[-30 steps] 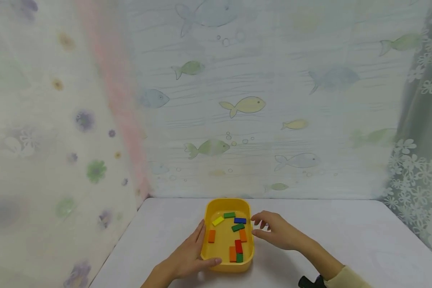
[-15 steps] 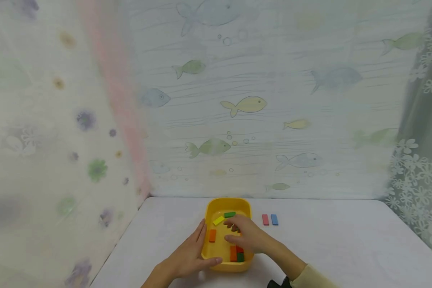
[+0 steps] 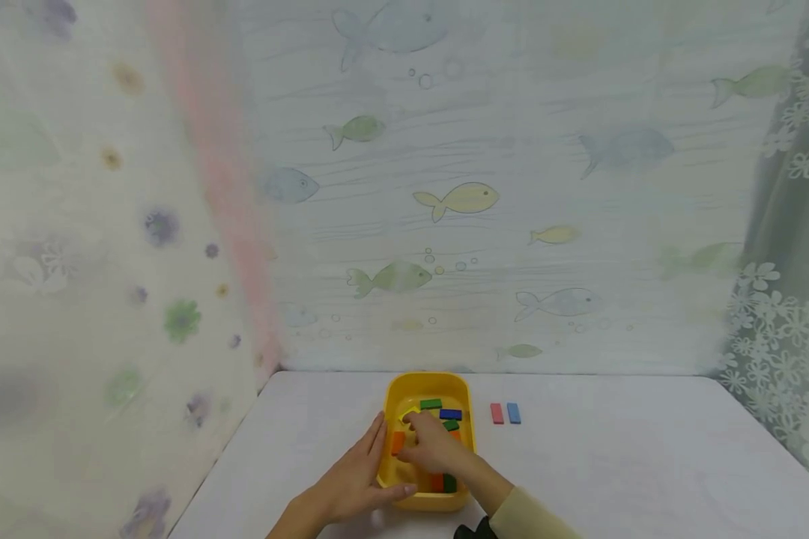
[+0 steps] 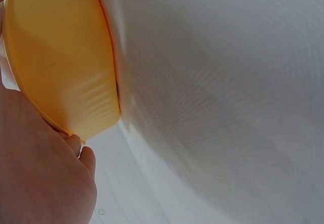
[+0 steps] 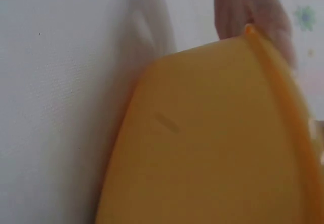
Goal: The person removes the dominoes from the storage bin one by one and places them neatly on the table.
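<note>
In the head view, a yellow plastic tub [image 3: 428,503] holds small flat coloured blocks. My left hand [image 3: 350,479] rests along its left side with fingers straight and thumb over the near rim; the left wrist view shows this hand [image 4: 45,168] against the tub wall [image 4: 61,57]. My right hand [image 3: 434,445] is inside the tub, fingers loosely bent and thumb apart, right by an orange block [image 3: 398,443] and a partly covered yellow block [image 3: 410,412]. Further blocks there are green [image 3: 431,403] and blue [image 3: 450,414]. The right wrist view mostly shows the tub's outer wall [image 5: 202,133].
A red block [image 3: 497,413] and a light-blue block [image 3: 514,412] lie side by side on the white table [image 3: 620,449], right of the tub. Behind the table hangs a curtain [image 3: 499,150] printed with fish. Part of a dark object [image 3: 475,530] shows under the right sleeve.
My right hand has moved left from beside the tub's right rim into the tub, uncovering the red and light-blue blocks on the table. The left hand stays in place.
</note>
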A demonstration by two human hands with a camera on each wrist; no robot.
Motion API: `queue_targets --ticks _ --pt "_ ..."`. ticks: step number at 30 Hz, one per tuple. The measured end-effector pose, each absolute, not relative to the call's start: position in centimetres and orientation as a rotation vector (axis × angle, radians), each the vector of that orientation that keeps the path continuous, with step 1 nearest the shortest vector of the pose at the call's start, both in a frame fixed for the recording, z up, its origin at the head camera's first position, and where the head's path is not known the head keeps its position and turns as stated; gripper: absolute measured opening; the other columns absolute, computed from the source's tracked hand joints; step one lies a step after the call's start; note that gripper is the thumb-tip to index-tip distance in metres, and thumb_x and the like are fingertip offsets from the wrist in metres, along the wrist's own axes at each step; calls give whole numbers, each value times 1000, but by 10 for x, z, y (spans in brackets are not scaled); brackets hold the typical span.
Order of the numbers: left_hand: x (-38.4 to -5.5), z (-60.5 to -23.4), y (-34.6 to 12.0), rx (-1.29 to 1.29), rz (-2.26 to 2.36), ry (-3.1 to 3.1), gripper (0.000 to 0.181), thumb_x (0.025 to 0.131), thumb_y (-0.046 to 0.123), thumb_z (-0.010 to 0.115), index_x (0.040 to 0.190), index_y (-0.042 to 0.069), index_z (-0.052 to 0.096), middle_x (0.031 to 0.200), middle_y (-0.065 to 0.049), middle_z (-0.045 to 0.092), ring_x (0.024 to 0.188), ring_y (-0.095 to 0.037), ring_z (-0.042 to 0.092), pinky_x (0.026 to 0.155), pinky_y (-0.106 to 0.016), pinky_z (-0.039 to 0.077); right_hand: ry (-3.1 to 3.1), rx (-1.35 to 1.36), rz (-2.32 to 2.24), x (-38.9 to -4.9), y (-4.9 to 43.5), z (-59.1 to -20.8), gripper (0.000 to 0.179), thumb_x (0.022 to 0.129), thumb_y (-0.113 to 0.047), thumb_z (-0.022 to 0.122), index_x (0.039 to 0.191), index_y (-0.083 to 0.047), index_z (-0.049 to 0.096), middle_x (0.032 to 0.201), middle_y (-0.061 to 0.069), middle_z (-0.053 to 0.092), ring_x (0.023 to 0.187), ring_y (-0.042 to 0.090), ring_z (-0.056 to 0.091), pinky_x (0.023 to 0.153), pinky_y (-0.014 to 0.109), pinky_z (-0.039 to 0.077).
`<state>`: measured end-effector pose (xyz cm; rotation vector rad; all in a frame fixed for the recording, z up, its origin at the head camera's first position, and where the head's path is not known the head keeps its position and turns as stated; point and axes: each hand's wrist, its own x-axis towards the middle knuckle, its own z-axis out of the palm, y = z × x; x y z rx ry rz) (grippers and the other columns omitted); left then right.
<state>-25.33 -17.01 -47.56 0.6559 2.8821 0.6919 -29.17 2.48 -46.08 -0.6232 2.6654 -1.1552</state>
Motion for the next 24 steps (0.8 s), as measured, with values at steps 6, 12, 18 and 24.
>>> queue_targets --ticks 6,12,18,24 --pt "-252 -476 -169 673 688 2887 112 91 73 56 162 -2 15 172 -14 7 152 -35 28 117 -57 34 2705 -591 -1159 -296 18 -471 58 87 -15 82 134 7 56 115 14 58 95 25 54 97 53 53" --pt "-253 -476 -170 660 698 2884 112 90 75 56 163 0 14 172 -14 6 153 -34 28 118 -57 33 2749 -610 -1076 -302 11 -476 47 85 -15 84 123 2 63 105 7 55 89 21 51 92 43 55" --pt "-256 -477 -170 650 708 2880 113 90 75 56 164 2 11 172 -13 5 152 -34 28 117 -57 33 2781 -603 -987 -303 10 -478 35 84 -19 86 108 -5 65 98 2 53 84 17 52 90 37 56" --pt "-255 -476 -170 646 713 2878 114 89 76 56 164 2 11 172 -13 5 152 -34 29 117 -57 34 2760 -624 -978 -304 13 -479 31 85 -21 85 103 -7 65 93 0 52 83 16 52 86 32 55"
